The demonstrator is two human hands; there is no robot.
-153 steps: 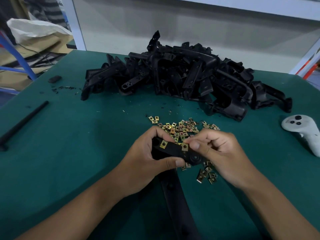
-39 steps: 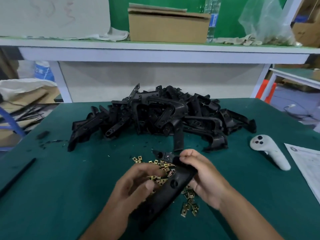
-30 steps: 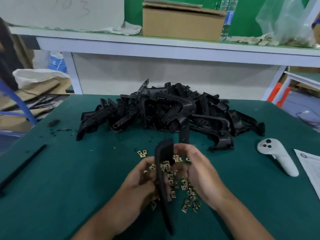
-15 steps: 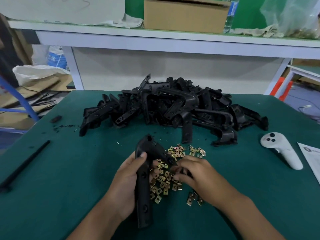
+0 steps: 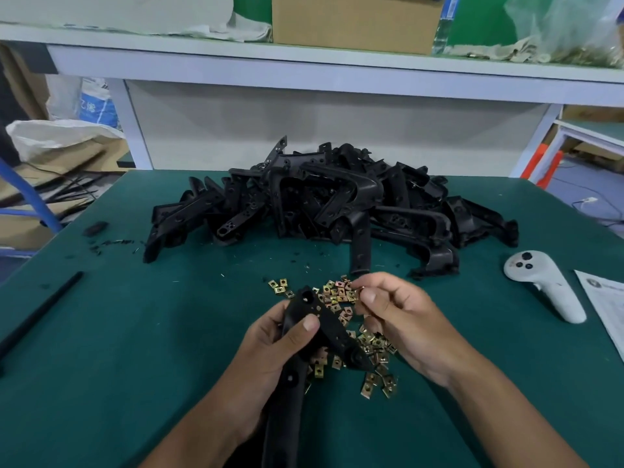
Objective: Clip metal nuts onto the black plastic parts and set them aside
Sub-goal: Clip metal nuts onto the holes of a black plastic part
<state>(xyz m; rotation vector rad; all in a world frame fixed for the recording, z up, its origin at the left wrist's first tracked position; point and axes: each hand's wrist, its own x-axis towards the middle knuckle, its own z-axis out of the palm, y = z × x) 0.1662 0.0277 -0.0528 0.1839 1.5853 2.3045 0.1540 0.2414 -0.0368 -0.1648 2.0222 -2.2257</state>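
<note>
1. Change since half a second back: my right hand (image 5: 401, 319) has come up off the scatter of metal nuts (image 5: 341, 295). It was down in the pile, fingers digging; now it's lifted, thumb and forefinger pressed together at the tips.
2. Looks like a nut pinched there, with a small glint at the fingertips, but it's too small to confirm. Treating it as a probable pick.
3. Left hand (image 5: 280, 349) grips the black plastic part (image 5: 304, 336) round its mid-section, thumb on top. The part is held just above the worktop (image 5: 135, 349); its upper end with the round hole now tilts up towards the nuts, long leg running back towards me. Half a second ago it stood more upright.
4. I see no nut on the faces of this part that show; I judge clipping not yet started.
5. Meaning: pick step seems done. Next move is bringing the right hand across to a clip edge of the part. The two hands are near but apart.
6. Big heap of black parts (image 5: 331, 204) sits at the far side of the worktop, unmoved. White controller (image 5: 543, 285) lies to the right, well clear.
7. Risk: the nut is tiny and the pinch is light, so it's easy to drop back into the scatter.
</note>
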